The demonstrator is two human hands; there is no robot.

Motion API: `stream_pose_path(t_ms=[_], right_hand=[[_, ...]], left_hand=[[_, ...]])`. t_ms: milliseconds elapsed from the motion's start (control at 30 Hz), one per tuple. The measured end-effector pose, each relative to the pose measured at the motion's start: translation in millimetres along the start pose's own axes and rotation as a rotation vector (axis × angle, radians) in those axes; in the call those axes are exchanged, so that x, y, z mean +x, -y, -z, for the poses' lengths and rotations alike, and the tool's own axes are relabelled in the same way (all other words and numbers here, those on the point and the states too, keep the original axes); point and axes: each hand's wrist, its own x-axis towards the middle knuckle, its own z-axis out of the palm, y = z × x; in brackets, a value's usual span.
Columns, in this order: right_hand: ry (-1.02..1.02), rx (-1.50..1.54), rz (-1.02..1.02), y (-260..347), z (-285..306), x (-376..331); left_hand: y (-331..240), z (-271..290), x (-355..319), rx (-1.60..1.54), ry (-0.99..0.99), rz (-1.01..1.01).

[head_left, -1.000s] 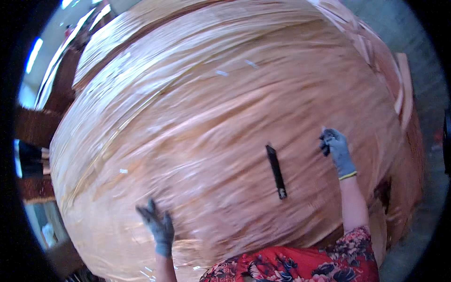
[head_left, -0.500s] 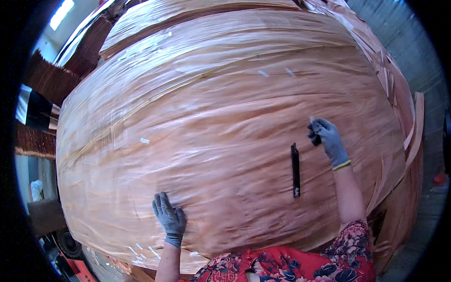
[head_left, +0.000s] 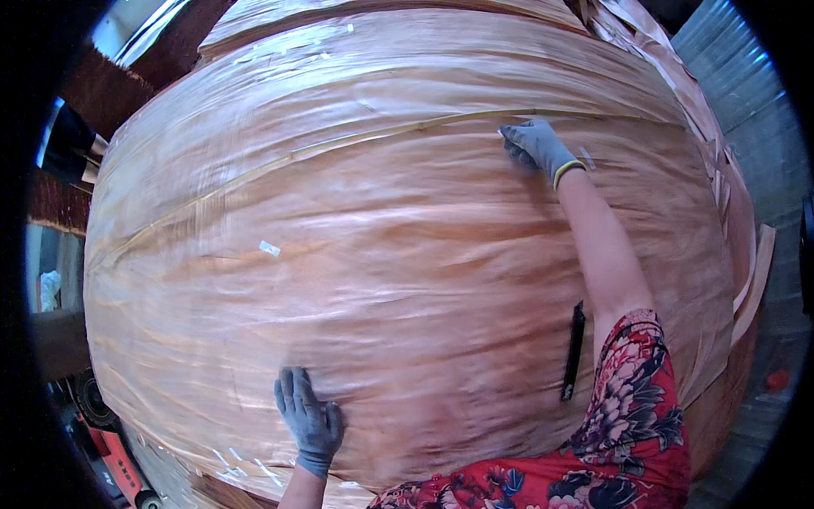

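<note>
A broad sheet of thin wrinkled wood veneer [head_left: 407, 297] spreads out in front of me. My left hand [head_left: 307, 422], in a grey glove, lies flat on its near part with fingers stretched out. Farther off to the right, my gloved right hand [head_left: 532, 146] pinches a small whitish piece of tape [head_left: 501, 133] at its fingertips, just below a long yellowish ridge in the sheet. A white tape strip [head_left: 587, 158] lies by the right wrist. Next to my right arm rests a narrow black tool [head_left: 573, 352] with a slanted end, perhaps a utility knife.
Another tape piece [head_left: 270, 248] sits left of the middle, with several strips [head_left: 239, 468] along the near left edge. More layered veneer [head_left: 390, 15] is stacked beyond. Ragged veneer strips [head_left: 708, 161] hang at the right edge. A red wheeled machine [head_left: 119, 462] stands at the lower left.
My right hand has reached forward and leftward over the sheet, to where two tape strips lay. The left hand stays flat on the veneer. The whole view has shifted a little.
</note>
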Motion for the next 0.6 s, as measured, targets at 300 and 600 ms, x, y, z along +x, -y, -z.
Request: stream_pose_path(t_ms=[300, 600], right_hand=[[0.001, -0.928, 0.021, 44.7, 1.1, -23.2], [-0.312, -1.207, 0.617, -28.9, -24.7, -40.5]], left_hand=[[1.9, 3.3, 1.6, -0.012, 0.004, 0.006], [3.4, -2.0, 3.5, 0.026, 0.011, -0.024]])
